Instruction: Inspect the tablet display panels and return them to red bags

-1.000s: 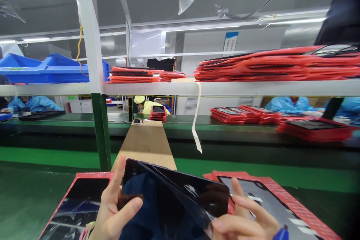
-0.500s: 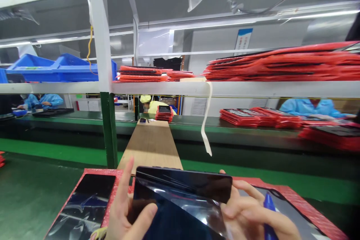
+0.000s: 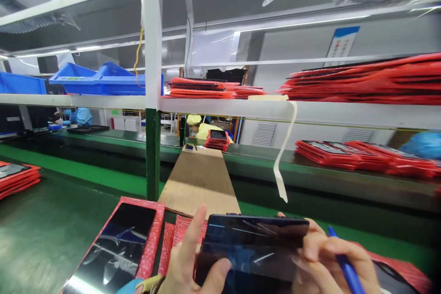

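My left hand (image 3: pixel 193 262) grips the left edge of a dark glossy tablet-like panel (image 3: pixel 251 250), index finger raised along its side and thumb pressed on its face. My right hand (image 3: pixel 330 262) holds the panel's right edge and also clasps a blue pen (image 3: pixel 346 268) between its fingers. The panel is raised above the green bench, with a thin clear film on its face. Under it lie red bubble-wrap sleeves (image 3: pixel 177 239). Another dark panel on a red sleeve (image 3: pixel 120 245) lies flat to the left.
A brown board (image 3: pixel 200 179) bridges to the far green conveyor (image 3: pixel 262 156). Stacks of red sleeves (image 3: pixel 358 154) sit there and on the white shelf (image 3: pixel 365 80). A green-and-white post (image 3: pixel 152 101) stands ahead. Blue bins (image 3: pixel 99 78) are upper left. A co-worker in blue (image 3: pixel 77 115) sits far left.
The view has swung left and dropped. The panel has come lower and flatter in my hands, and the film lifted from its face a second ago now lies close to it.
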`<state>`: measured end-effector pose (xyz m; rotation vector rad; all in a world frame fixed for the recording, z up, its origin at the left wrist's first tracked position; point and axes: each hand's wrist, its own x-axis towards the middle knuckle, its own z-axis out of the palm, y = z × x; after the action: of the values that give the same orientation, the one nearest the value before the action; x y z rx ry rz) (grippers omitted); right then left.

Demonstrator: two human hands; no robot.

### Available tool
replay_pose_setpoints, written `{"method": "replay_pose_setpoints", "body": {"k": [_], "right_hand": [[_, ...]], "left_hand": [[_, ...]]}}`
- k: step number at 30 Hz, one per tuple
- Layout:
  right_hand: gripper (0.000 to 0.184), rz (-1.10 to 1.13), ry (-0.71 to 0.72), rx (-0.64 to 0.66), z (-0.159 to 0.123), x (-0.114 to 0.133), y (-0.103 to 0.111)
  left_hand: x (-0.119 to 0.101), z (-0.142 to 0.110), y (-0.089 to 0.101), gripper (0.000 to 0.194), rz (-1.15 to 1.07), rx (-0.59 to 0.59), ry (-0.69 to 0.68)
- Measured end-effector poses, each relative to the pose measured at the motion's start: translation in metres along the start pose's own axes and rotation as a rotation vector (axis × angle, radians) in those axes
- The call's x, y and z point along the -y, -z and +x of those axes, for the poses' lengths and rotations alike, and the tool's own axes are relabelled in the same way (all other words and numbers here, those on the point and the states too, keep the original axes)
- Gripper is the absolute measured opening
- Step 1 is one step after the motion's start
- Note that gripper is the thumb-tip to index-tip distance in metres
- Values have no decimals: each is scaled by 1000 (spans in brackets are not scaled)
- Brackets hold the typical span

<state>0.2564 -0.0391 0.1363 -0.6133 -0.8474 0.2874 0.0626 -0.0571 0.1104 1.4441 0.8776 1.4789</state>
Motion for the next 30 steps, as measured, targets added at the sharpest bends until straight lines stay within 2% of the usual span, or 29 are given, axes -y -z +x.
{"method": "replay_pose_setpoints", "body": {"k": [7, 13, 15, 18, 22, 24, 27, 30], "right_hand": [[28, 55, 12, 26, 3, -3, 2], [25, 75, 42, 53, 8, -2, 6], [24, 62, -6, 32, 8, -1, 4], [22, 38, -150, -2, 6, 2, 0], [26, 27, -385, -30, 5, 4, -8], [29, 23, -449, -42, 5, 4, -9], [28, 14, -452, -3, 8, 1, -6], [25, -2, -391, 55, 11, -3, 0]], "left_hand": [[-6, 3, -6, 61, 21, 0, -21], [-13, 6, -7, 70, -51, 97, 10], [-18, 7, -7, 71, -68, 97, 16], [-27, 12, -10, 70, -108, 77, -24], [-36, 20, -11, 70, -398, 163, -19], [-37, 25, -12, 61, -515, 136, 7], [-37, 28, -14, 49, -556, 51, 87], [-36, 29, -15, 45, -559, 36, 156]]}}
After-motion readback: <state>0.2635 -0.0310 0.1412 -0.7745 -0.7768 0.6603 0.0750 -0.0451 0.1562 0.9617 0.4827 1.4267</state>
